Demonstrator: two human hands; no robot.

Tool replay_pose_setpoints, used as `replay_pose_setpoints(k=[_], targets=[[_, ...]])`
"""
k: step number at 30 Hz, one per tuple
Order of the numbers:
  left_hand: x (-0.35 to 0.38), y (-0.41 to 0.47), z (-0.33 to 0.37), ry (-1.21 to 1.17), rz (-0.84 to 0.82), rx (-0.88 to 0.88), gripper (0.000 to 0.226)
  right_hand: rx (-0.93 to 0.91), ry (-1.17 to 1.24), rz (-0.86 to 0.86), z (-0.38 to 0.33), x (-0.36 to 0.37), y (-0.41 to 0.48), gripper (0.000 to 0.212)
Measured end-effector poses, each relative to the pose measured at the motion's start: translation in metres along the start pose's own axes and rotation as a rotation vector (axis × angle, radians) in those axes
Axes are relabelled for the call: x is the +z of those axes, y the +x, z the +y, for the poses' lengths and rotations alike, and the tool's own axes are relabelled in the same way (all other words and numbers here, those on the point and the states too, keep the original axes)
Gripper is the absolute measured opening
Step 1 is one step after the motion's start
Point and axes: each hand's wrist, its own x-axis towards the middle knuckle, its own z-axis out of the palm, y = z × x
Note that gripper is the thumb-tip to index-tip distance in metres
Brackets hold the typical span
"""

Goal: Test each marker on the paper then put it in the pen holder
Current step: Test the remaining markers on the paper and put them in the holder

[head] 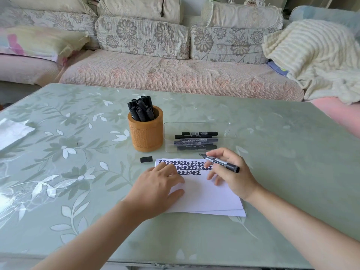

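Note:
My right hand (231, 172) holds an uncapped black marker (221, 163), its tip pointing left just above the top right corner of the white paper (204, 193). Rows of black test marks (187, 166) fill the paper's top. My left hand (158, 184) lies flat on the paper's left part with fingers spread. The marker's black cap (146, 159) lies on the table left of the paper. An orange pen holder (145, 131) behind the paper holds several black markers (141, 109). A clear tray (196, 136) to its right holds several more markers.
The green floral table (78, 152) has a shiny sheet (11, 131) at its left edge. A sofa with floral cushions (175, 71) stands behind the table, with a cream blanket (315, 59) at the right.

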Motion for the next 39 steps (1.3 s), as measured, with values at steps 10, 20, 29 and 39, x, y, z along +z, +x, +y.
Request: replay_pose_setpoints(k=[10, 20, 29, 39], targets=[[0.006, 0.004, 0.013, -0.029, 0.004, 0.083, 0.031, 0.073, -0.103, 0.088, 0.010, 0.011, 0.012, 0.012], [0.009, 0.004, 0.011, -0.059, -0.029, 0.050, 0.035, 0.035, -0.249, 0.051, 0.017, 0.004, 0.014, 0.027], [0.008, 0.005, 0.010, -0.058, -0.056, 0.024, 0.037, 0.008, -0.280, 0.050, 0.014, 0.004, 0.012, 0.029], [0.009, 0.004, 0.010, -0.070, -0.064, 0.010, 0.038, -0.001, -0.370, 0.035, 0.014, 0.005, 0.012, 0.026]])
